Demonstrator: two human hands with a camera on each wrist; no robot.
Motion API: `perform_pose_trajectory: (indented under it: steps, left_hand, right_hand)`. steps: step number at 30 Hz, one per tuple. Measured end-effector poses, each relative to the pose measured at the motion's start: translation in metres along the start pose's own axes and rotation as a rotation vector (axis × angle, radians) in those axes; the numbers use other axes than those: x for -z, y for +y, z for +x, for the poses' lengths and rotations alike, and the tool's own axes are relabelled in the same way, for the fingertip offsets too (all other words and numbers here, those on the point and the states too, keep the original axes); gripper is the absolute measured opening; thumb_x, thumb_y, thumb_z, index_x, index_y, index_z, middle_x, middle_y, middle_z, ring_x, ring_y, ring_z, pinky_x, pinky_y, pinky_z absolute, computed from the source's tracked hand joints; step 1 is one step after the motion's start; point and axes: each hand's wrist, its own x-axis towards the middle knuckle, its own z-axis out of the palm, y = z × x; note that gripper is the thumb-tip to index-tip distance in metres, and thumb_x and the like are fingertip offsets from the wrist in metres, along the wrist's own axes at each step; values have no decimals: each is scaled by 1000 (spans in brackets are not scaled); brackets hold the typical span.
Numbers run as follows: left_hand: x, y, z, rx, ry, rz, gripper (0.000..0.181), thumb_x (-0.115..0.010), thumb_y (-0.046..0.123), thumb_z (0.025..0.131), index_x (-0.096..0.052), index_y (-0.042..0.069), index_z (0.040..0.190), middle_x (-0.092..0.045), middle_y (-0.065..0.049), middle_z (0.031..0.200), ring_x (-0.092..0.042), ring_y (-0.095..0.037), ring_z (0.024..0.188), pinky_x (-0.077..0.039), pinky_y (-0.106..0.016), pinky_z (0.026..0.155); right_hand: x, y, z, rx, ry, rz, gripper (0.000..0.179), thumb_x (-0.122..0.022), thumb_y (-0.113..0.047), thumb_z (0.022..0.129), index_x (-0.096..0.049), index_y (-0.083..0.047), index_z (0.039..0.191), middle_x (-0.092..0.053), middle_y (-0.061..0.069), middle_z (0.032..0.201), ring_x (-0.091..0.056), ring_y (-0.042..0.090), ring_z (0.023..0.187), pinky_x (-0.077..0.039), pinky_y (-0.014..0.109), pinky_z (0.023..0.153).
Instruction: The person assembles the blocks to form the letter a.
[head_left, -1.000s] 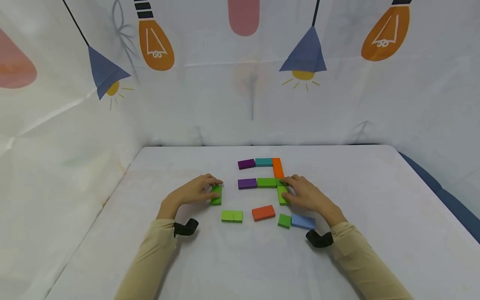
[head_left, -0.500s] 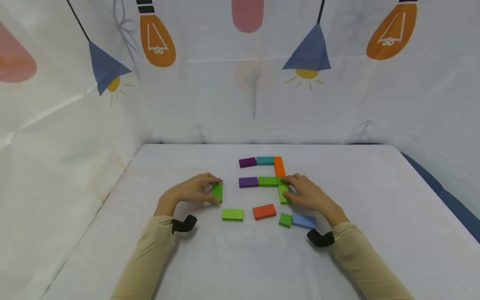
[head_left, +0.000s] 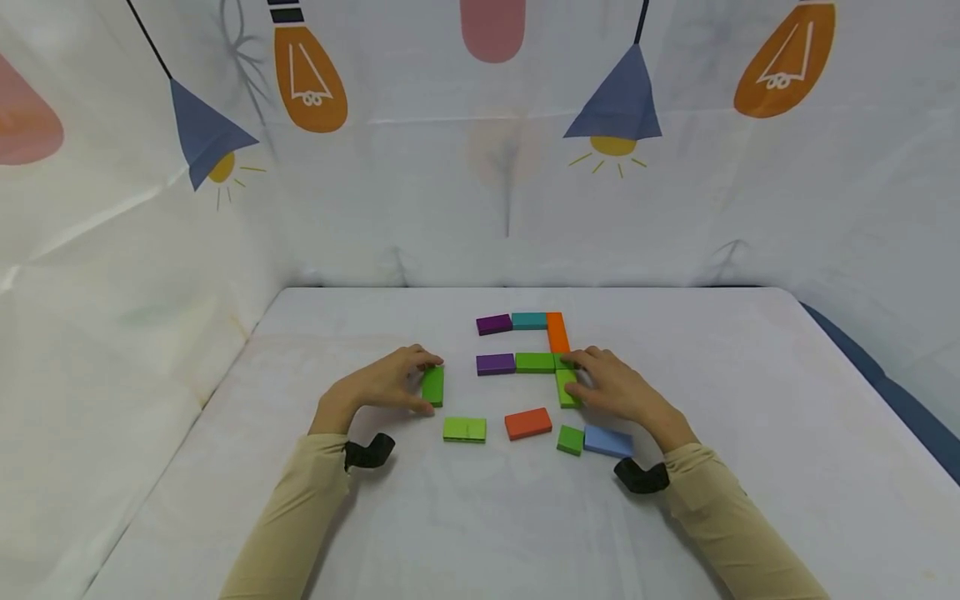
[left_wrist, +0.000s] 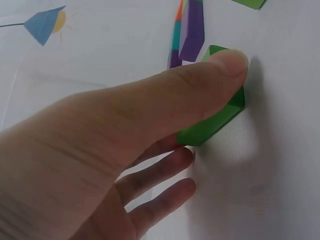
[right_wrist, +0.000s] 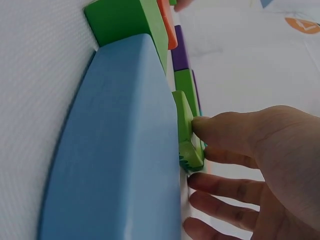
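Note:
My left hand (head_left: 382,385) is at a dark green block (head_left: 432,387) on the table. Its thumb lies at the near end and its index finger at the far end, so the block is pinched lengthwise; the other fingers are spread in the left wrist view. My right hand (head_left: 615,385) holds a light green block (head_left: 567,388) at the right side of a block figure, thumb against its edge. An orange block (head_left: 557,332), a green block (head_left: 535,362), a purple block (head_left: 496,364), a teal block (head_left: 529,321) and a dark purple block (head_left: 493,324) form the rest of that figure.
Loose in front lie a lime block (head_left: 465,430), a red-orange block (head_left: 528,423), a small green block (head_left: 570,440) and a blue block (head_left: 608,442). All are on a white-covered table (head_left: 480,517). A printed white sheet (head_left: 420,200) hangs behind.
My left thumb has slid from the top of the dark green block to its near end. The right hand holds its place. The head view has tilted slightly.

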Motion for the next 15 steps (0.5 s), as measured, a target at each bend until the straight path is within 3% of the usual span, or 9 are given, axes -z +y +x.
perform_pose_trajectory:
  steps: [7, 15]
  left_hand:
    - [0, 0, -2, -8, -3, -50, 68, -82, 29, 73, -52, 4, 128, -53, -8, 122, -50, -24, 114, -41, -42, 102]
    - [1, -1, -3, -10, 12, -39, 61, -82, 27, 72, -55, 6, 124, -56, -5, 116, -54, -23, 108, -44, -40, 97]
  right_hand:
    - [-2, 0, -1, -5, 4, 1, 51, -61, -29, 91, -49, -6, 135, -55, 17, 125, -51, 32, 112, -46, 53, 96]
    - [-2, -1, 0, -5, 7, -2, 50, -60, -28, 91, -49, -6, 135, -55, 17, 125, -51, 31, 112, -45, 52, 96]
